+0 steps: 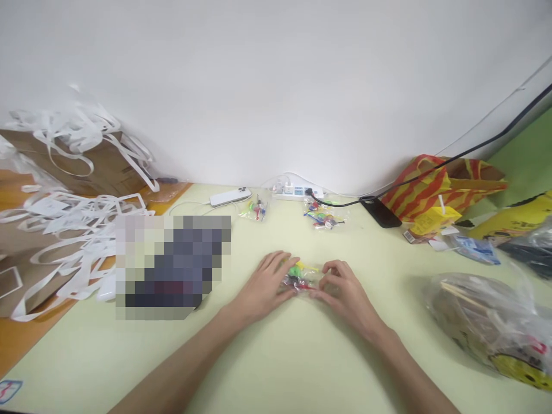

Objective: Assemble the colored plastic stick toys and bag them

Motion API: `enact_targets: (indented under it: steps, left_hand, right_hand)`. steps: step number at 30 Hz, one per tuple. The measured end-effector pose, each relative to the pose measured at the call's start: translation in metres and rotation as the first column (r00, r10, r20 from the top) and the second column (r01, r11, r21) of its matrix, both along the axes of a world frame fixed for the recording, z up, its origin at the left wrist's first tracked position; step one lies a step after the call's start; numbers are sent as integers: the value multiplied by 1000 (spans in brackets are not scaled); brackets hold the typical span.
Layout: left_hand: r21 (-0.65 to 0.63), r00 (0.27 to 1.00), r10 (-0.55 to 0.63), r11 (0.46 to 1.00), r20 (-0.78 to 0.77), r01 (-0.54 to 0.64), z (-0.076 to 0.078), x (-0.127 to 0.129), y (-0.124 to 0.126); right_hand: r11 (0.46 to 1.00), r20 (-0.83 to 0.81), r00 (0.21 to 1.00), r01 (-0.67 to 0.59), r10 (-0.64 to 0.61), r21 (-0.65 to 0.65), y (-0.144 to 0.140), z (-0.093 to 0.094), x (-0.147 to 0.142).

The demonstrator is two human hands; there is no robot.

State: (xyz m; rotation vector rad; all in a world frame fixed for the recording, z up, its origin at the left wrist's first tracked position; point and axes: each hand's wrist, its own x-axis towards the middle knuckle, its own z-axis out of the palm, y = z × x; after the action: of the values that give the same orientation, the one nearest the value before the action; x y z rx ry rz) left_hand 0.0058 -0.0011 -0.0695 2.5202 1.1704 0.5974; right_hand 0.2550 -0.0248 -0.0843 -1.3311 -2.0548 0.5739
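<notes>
A small clear plastic bag of colourful parts point(298, 278) lies on the pale green table in front of me, with yellow, green, red and dark pieces showing through it. My left hand point(269, 283) is closed on its left end, fingers over the top and thumb along the near side. At the right end, the curled fingers and thumb of my right hand point(340, 290) pinch the bag's edge. What the small parts are I cannot make out. Farther back lie two similar bags, one left of centre point(257, 210) and one right of it point(325, 219).
A white power strip point(295, 191) and a white power bank point(230, 196) sit by the wall. A pixelated dark object point(181, 264) is at left, beside tangled white straps point(81, 241). At right are a black phone point(380, 211), a yellow drink carton point(435, 221) and a filled plastic bag point(483, 322).
</notes>
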Motion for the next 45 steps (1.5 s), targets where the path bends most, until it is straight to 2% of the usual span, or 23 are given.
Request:
enact_targets:
  steps: [3,9,16,23,29,34,41,43,45]
  left_hand:
    - [-6,1000,-9,1000,15,9,-1,-1,2]
    - [-23,999,30,999,16,-30,0,-1,0]
    - [-41,998,25,999,64,-23,-2,0,-1]
    - [-12,1000,18,1000,6,-18,2,1,-1]
    - [-36,999,23,999,-39,-25,4,4,-3]
    - [-43,998,32,999,-47,-34,4,5,-4]
    - [-172,988,44,985,150,-18,11,-1,-3]
    - [-238,966,48,971,254,14,17,-4,-2]
    - [-300,914,59,951,401,70,24,-6,-1]
  right_hand:
    - [997,-30,997,73,-73,11,0,0,-4]
    - [996,-123,989,88,-83,36,-2,4,-6]
    - [973,-92,969,230,-231,-24,1,1,-3]
    - [997,-61,996,63,-66,-37,-3,4,-3]
    - [992,-65,993,90,-96,-90,-5,-1,-17]
    - [994,-95,994,49,-59,-100,-3,-2,-16]
    - [991,-106,994,-4,-11,-135,-1,1,-13]
    - [985,-169,985,6,-36,-175,1,4,-11]
    - [971,-275,958,11,-78,-240,5,9,-6]
